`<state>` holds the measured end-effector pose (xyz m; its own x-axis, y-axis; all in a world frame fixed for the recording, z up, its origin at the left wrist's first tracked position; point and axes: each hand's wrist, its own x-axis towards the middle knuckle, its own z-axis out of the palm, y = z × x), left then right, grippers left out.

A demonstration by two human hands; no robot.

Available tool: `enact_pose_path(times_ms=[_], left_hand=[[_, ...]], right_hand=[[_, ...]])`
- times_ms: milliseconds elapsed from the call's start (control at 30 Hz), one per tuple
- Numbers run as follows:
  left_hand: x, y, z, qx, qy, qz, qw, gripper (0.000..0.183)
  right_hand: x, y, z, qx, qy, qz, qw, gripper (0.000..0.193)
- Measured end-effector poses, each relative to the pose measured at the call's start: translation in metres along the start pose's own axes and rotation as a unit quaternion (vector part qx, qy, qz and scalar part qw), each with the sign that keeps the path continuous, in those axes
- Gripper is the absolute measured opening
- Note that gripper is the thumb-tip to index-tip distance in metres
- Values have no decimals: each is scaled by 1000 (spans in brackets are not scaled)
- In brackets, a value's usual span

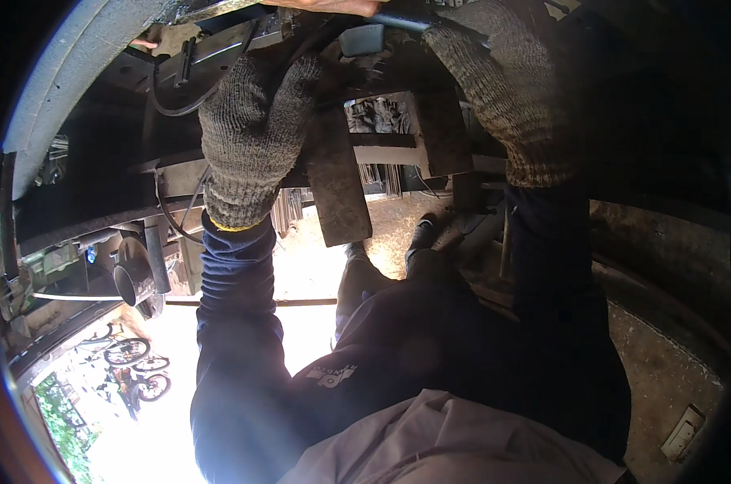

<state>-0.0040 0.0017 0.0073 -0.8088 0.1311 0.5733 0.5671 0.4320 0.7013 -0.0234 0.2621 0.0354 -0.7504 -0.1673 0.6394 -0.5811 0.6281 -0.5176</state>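
Note:
Both my hands are raised in knitted grey work gloves. My left hand (256, 133) is closed among dark metal parts, with its thumb to the right; what it grips is lost in shadow. Beside it a thin black cable (172, 109) hangs in a loop. My right hand (503, 89) is wrapped round a blue-grey rod (402, 21) that runs in from the upper middle; the fingertips are hidden. Between my hands sit a small grey block (361, 39) and two flat, dark metal plates (339, 181). Another person's bare hand (333, 6) shows at the top edge.
Dark metal frame members (83, 218) surround my arms. A round pipe end (131, 270) lies at the left, and a curved grey panel (67, 77) rises at the upper left. Several bicycles (127, 351) stand in bright light beyond. My feet are on a dirt-coloured floor (390, 214).

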Motion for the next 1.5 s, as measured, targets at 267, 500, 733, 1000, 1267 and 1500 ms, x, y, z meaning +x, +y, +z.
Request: enact_pose_path(times_ms=[267,500,733,1000,1267,1500], left_hand=[[-5,-3,-1,12,18,-44,999,25],[-4,-7,1,30,23,-20,999,24],[-1,6,3,-18,22,-39,999,23],[-2,-1,2,29,27,-26,999,22],[0,-2,3,33,26,11,999,22],[-2,-4,2,46,32,8,998,21]], right_hand=[[-2,3,5,-7,4,-10,1000,21],[-6,6,4,-11,14,-17,1000,21],[-3,15,5,10,1,-38,999,21],[-7,17,6,4,10,-24,1000,22],[-8,19,6,20,21,-39,999,21],[-9,19,7,-6,24,-33,999,22]])
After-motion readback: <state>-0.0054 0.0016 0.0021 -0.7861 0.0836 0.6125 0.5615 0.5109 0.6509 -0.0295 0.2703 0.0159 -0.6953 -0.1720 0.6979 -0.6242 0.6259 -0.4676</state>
